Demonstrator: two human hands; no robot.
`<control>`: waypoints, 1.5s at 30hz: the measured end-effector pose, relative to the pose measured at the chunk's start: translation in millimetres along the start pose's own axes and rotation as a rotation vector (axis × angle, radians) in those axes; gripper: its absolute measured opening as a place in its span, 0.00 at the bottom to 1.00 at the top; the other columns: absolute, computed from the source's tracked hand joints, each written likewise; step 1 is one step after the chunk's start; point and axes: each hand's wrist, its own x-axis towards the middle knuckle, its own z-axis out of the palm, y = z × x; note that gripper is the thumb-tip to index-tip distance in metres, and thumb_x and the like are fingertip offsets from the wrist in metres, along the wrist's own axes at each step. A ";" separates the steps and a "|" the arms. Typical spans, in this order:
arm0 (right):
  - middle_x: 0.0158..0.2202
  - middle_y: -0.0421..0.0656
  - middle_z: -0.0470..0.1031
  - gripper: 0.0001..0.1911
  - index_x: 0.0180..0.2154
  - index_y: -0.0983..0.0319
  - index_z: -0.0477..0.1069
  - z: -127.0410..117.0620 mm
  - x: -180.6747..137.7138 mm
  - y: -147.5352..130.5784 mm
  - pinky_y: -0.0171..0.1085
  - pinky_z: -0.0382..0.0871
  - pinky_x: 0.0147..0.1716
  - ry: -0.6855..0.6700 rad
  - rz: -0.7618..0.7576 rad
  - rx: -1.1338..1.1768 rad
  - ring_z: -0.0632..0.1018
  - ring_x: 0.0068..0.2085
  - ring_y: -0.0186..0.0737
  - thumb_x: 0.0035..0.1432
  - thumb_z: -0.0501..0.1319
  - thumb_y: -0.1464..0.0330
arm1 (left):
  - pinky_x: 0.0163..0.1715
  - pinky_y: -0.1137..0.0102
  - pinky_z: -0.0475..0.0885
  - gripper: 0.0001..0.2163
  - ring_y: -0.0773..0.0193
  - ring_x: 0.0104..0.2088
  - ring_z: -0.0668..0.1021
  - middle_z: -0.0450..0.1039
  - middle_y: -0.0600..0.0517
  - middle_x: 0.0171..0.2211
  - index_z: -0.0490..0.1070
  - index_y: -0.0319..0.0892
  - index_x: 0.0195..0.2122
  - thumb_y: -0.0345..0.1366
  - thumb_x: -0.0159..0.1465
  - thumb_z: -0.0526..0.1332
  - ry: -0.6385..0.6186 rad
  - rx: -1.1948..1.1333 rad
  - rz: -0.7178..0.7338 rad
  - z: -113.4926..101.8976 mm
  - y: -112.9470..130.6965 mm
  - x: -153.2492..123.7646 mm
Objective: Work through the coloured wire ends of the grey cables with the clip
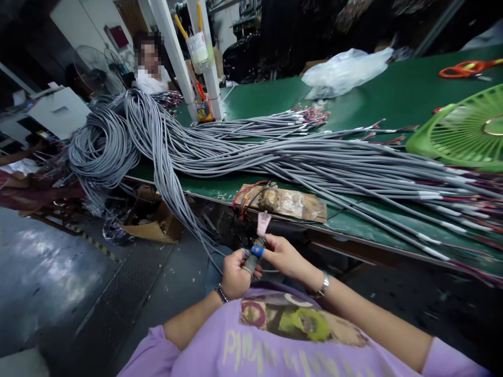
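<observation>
In front of my waist, at the table's near edge, both hands meet. My left hand (237, 275) is closed around a grey cable (250, 263), and the fingers hide part of it. From the other side my right hand (285, 257) pinches the same piece near its upper end; a blue wrap (258, 250) shows at its thumb. Just beyond the fingertips is a pale pink flared piece (263, 223); whether it touches the cable I cannot tell. Behind it, a wooden board (301, 205) with red and black wires lies along the table edge.
A large bundle of grey cables (236, 152) covers much of the green table (271, 97) and hangs over its edge at left. Orange scissors (459, 70), a green fan (467, 128) and a plastic bag (346, 73) lie beyond. A person (151, 68) sits across, by white posts.
</observation>
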 end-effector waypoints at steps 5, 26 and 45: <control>0.16 0.35 0.66 0.18 0.26 0.60 0.61 -0.9 -4.8 1.7 0.34 0.63 0.21 -0.026 0.001 0.082 0.69 0.19 0.33 0.50 0.62 0.54 | 0.19 0.72 0.69 0.16 0.65 0.17 0.75 0.73 0.52 0.18 0.68 0.40 0.27 0.49 0.53 0.64 -0.014 -0.024 -0.052 1.4 4.0 1.5; 0.17 0.34 0.67 0.16 0.27 0.60 0.62 3.3 -5.3 12.0 0.36 0.64 0.23 -0.003 0.037 0.317 0.70 0.19 0.34 0.50 0.63 0.57 | 0.12 0.77 0.60 0.10 0.71 0.12 0.69 0.71 0.54 0.16 0.66 0.39 0.26 0.40 0.50 0.64 0.122 -0.425 -0.201 8.1 3.2 2.9; 0.16 0.34 0.66 0.16 0.27 0.61 0.65 0.2 -2.5 14.3 0.33 0.63 0.21 0.105 0.060 0.312 0.68 0.18 0.31 0.50 0.64 0.56 | 0.11 0.78 0.57 0.15 0.71 0.11 0.69 0.69 0.54 0.14 0.66 0.39 0.25 0.45 0.49 0.66 0.068 -0.336 -0.211 8.1 7.9 0.2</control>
